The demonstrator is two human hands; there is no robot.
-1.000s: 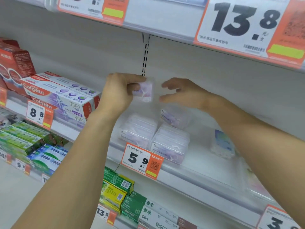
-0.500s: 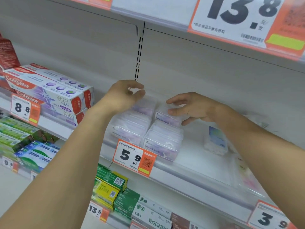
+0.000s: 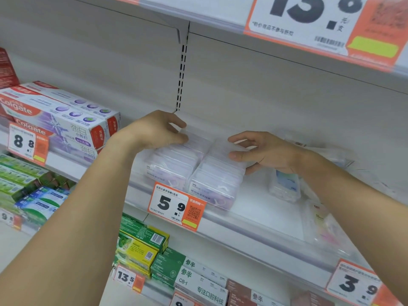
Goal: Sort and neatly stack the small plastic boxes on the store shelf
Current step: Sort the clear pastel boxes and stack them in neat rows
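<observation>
Rear clear boxes (image 3: pixel 198 140) blurred, partly hidden behind left hand (image 3: pixel 154 129).

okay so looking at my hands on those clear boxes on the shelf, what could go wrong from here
1. The front clear boxes sit right at the shelf lip above the 5.9 tag; a forward nudge from either hand could tip them off.
2. The left hand is pinching a box at the back row; set down crooked, it may slide off the stack.
3. The right hand is close to the blue-label pack; a sweep of the wrist might knock it.
</observation>
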